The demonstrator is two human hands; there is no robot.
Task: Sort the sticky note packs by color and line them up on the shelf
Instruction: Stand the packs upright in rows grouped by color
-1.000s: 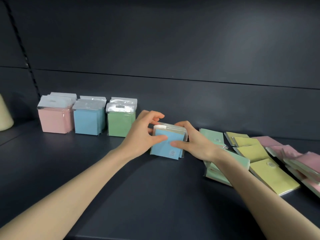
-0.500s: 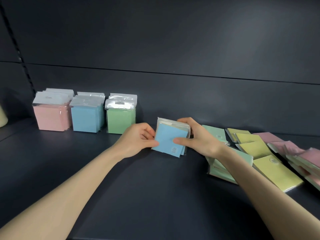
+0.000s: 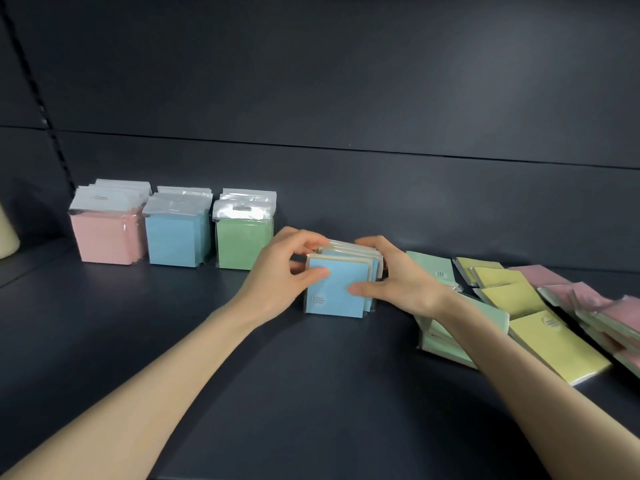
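- Head view, nearest ground: both forearms reach in over the dark shelf [image 3: 277, 393].
- Left hand [image 3: 277, 271]: thumb pressed on the front face of the blue bundle [image 3: 337, 292], fingers curled over its top edge. It is holding the bundle.
- Right hand [image 3: 398, 282]: thumb on the same front face, fingers wrapped round the right side and back. It holds the bundle too, so neither hand is free.
- Blue bundle: several wrapped packs held face to face, upright, mid-shelf, lower edge apparently resting on the shelf. The front pack sits slightly lower and further left than those behind, so the edges are not flush.
- Assessment: the step in hand looks like squaring the bundle before it joins its colour.
  - Settle the lower edges on the shelf.
  - Press evenly from both sides.
  - Keep the thumbs low, since the wrappers look glossy and may fan out.
- Right of the bundle: loose green packs [image 3: 446, 344], yellow packs [image 3: 554, 344] and pink packs [image 3: 540, 273] lie flat and overlapping. The right forearm passes over the green ones and should lift clear rather than drag across them.
- Far left: a pink row [image 3: 104, 237], a blue row [image 3: 173, 240] and a green row [image 3: 242, 244] stand side by side near the back panel [image 3: 346, 81].
- Recommendation: set the bundle at the front of the blue row, header tabs up as in that row. Lower it straight down, since the neighbouring rows stand just beside.
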